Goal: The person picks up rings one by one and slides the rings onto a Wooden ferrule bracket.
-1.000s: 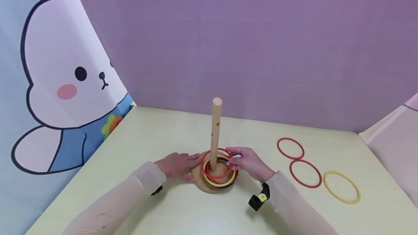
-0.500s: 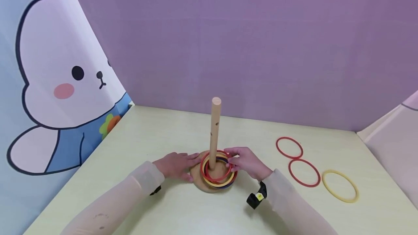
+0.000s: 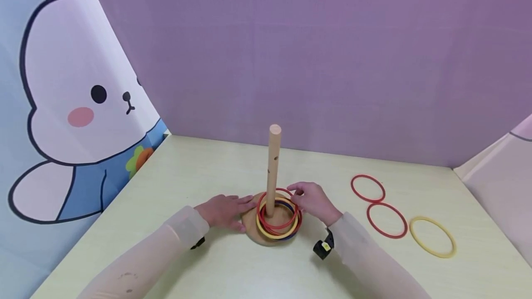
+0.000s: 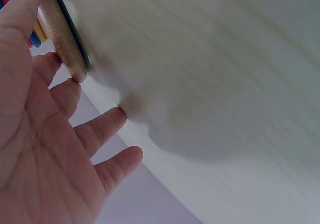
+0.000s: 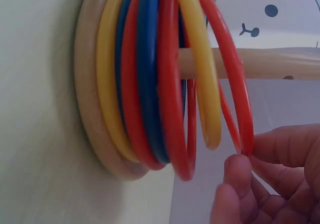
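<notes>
A wooden post rises from a round wooden base. Stacked around it are yellow, blue and red rings, with a yellow ring lying tilted on top in the right wrist view. My right hand pinches a red ring at its edge between thumb and finger; this ring encircles the post, tilted and raised off the pile. My left hand rests beside the base with straight fingers. In the left wrist view its fingers touch the base's rim, and the ring edges show at the corner.
To the right on the pale table lie two loose red rings, a far one and a nearer one, plus a yellow ring. Behind stands a purple backdrop; a rabbit-print cloth hangs at left.
My right hand dipped slightly with the red ring, then rose a little, and its far edge lifted again. The left hand stays at the base.
</notes>
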Demonstrator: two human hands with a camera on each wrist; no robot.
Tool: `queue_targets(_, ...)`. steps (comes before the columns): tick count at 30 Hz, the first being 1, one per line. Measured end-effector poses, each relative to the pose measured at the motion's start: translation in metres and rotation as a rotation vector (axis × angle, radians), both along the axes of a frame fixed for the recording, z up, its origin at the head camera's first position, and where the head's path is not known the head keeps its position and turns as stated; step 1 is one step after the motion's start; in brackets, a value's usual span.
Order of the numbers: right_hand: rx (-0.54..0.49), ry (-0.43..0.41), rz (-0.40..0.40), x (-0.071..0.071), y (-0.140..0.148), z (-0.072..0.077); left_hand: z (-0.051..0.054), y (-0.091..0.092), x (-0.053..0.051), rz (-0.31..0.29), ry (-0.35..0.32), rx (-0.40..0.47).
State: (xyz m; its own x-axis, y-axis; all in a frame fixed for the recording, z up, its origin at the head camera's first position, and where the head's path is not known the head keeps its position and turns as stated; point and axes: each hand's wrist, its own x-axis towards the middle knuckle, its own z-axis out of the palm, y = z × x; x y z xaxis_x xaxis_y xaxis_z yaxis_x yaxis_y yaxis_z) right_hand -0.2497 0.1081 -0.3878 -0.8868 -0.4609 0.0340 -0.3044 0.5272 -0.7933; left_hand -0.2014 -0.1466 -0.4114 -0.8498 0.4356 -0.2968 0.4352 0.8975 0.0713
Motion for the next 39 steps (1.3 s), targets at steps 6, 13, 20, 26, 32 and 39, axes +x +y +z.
queue_targets(6,0.046,-0.008,-0.029,-0.004,0.0,-0.004,-0.001,0.0,0.0,0.001,-0.001,-0.009)
queue_targets(13,0.062,-0.063,-0.017,-0.008,0.003,-0.007,-0.001,0.0,0.0,0.003,0.001,-0.012)
queue_targets(20,0.043,-0.093,0.047,-0.012,0.01,-0.009,0.0,-0.002,0.002,-0.004,-0.007,0.012)
queue_targets(26,0.055,-0.056,0.067,-0.02,0.023,-0.008,0.0,-0.003,0.002,-0.019,-0.001,0.03)
queue_targets(32,0.073,0.029,0.112,-0.03,0.044,-0.008,0.001,-0.002,0.001,-0.036,0.011,0.032)
queue_targets(39,0.183,0.183,0.107,-0.038,0.078,-0.007,0.002,-0.002,0.001,-0.019,-0.004,0.033)
